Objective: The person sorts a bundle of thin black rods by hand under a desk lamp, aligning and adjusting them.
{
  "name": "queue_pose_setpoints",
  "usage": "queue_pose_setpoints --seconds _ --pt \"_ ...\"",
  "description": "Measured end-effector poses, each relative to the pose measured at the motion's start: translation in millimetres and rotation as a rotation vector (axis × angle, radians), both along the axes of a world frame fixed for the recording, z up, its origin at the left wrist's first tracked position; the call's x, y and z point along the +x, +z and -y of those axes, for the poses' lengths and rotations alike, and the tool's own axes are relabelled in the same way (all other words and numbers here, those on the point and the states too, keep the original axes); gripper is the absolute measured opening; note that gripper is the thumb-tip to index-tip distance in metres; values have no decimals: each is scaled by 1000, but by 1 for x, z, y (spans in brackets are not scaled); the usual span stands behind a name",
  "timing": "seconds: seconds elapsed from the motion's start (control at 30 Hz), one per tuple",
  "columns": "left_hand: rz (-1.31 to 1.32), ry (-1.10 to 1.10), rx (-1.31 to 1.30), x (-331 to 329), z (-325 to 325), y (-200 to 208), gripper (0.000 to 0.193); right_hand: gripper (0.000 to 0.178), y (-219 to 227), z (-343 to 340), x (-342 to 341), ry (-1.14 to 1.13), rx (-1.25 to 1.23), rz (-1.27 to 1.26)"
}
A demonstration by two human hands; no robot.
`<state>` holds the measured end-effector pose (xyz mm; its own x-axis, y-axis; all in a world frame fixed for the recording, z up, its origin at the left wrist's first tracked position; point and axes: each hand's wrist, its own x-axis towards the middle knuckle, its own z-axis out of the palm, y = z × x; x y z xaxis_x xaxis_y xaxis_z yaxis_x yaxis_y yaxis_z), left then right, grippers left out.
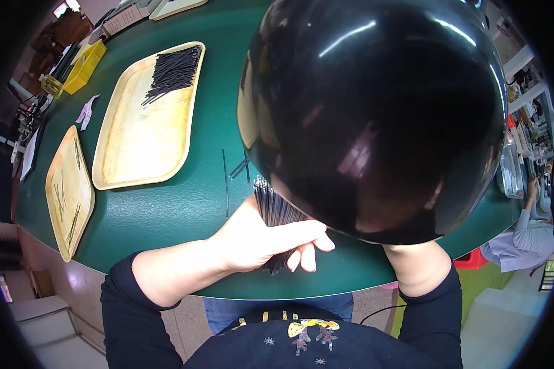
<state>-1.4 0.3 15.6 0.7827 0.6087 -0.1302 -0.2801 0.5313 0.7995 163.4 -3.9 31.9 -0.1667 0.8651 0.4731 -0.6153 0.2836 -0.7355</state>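
Note:
A thick bundle of thin black rods with pale, shiny tips (276, 206) is gripped in my left hand (249, 240), its fingers and thumb closed round it. The lower ends poke out below the palm. Just above it, a large glossy black dome (375, 129) covers much of the right half of the view. My right forearm (417, 267) goes under the dome's lower rim, which hides my right hand and its fingers. A few loose black rods (239, 168) lie on the green table beyond my left hand.
To the left, a large cream tray (138, 141) holds a pile of black rods (175, 67) at its far end. A narrower tray (64, 184) beside it carries a few rods. A yellow bin (85, 66) stands farther back. Another person (523, 243) sits at the right.

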Motion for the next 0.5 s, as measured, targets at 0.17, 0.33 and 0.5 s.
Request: queue_pose_setpoints --seconds 0.17,0.33,0.5 --pt "-108 59 -137 -2 -8 -20 9 54 0 3 2 -19 8 17" --pt "-65 70 -171 -3 -8 -17 6 54 -3 3 3 -22 12 26" --pt "-71 76 -185 -3 -7 -15 5 55 -3 1 4 -27 20 39"
